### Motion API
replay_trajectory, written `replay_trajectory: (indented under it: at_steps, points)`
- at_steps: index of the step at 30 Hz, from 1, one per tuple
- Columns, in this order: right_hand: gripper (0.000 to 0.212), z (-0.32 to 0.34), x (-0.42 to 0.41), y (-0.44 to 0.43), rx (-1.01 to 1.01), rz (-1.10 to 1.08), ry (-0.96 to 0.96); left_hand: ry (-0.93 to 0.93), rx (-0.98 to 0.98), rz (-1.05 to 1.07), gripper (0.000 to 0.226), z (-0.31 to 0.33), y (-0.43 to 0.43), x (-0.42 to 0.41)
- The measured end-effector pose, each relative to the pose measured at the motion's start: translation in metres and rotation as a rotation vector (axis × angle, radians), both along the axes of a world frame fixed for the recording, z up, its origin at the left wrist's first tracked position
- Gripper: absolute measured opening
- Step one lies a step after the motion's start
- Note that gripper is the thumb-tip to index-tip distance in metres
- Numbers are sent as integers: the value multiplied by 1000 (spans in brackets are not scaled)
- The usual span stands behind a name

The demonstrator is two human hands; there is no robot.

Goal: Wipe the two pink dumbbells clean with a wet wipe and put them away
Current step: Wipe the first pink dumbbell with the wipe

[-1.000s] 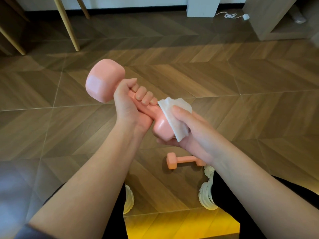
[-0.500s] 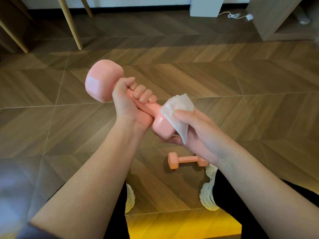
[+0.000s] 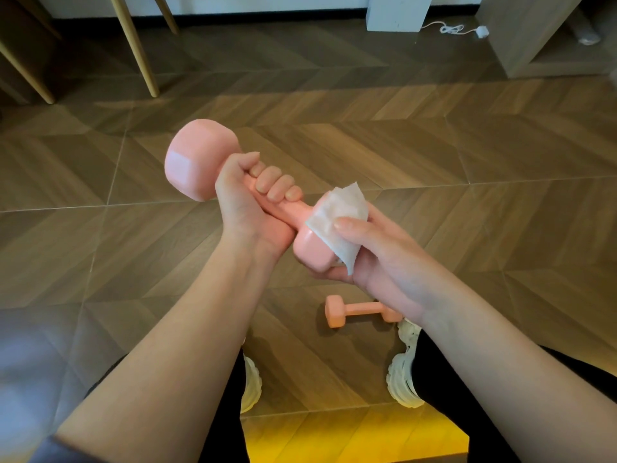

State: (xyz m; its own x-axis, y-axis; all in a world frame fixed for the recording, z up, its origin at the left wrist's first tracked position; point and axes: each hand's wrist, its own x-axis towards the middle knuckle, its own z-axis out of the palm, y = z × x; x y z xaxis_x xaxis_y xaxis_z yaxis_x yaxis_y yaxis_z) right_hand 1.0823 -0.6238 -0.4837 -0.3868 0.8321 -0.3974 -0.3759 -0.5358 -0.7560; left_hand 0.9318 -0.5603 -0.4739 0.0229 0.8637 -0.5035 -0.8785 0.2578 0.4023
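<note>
Right hand presses wipe against pink dumbbell.

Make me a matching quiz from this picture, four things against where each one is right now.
Things:
1. raised dumbbell
2. second dumbbell
3. wet wipe
4. white cable

Places:
A. lying far off, at the top right of the view
B. gripped at its handle by the left hand
C. on the floor beside a white shoe
D. pressed against a dumbbell's head by the right hand

Pairs: 1-B, 2-C, 3-D, 4-A
</note>
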Motion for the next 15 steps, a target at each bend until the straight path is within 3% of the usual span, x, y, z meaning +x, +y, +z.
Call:
replay_trajectory:
  at_steps: [5,8,15]
  points:
    - [54,0,-7,-1,-165,17,80,43,39,-2,37,2,-2,0]
    - [57,1,-8,0,-123,-31,105,58,40,34,34,3,-1,0]
    - [60,-3,-16,-5,90,-140,-256,67,-96,144,36,-1,-2,1]
